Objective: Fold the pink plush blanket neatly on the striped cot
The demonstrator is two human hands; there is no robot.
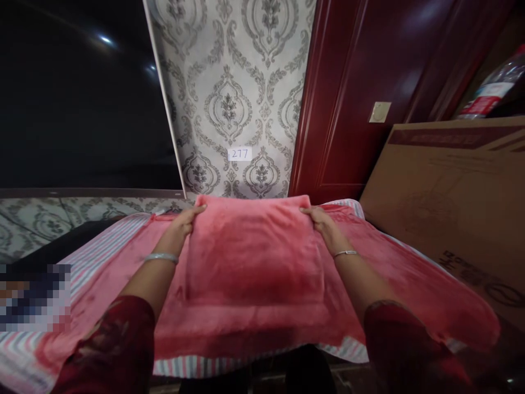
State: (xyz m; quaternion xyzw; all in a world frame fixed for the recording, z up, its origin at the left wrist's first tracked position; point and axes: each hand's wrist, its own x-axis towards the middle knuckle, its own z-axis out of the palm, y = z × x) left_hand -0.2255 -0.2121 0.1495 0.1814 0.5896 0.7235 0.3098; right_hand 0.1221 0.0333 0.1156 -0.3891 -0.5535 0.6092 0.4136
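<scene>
The left hand [184,220] and the right hand [320,219] grip the far corners of a folded pink blanket [254,257], near a cardboard box [447,202].

A small white label [240,154] on the patterned wallpaper [229,82] reads "277".

Clearance ahead is tight: the wallpapered wall [233,93] stands close behind the far edge of the folded pink blanket [254,257], where the left hand [184,221] and right hand [320,221] grip its corners. Right side is blocked: the big cardboard box [443,208] leans just beside the spread's right edge, with the dark red door [369,82] behind it. On the left the dark TV screen [77,93] sits above and behind, and the striped sheet [98,246] below it lies flat, so there is room to pass low. The air above the blanket, between the forearms, is open.
</scene>
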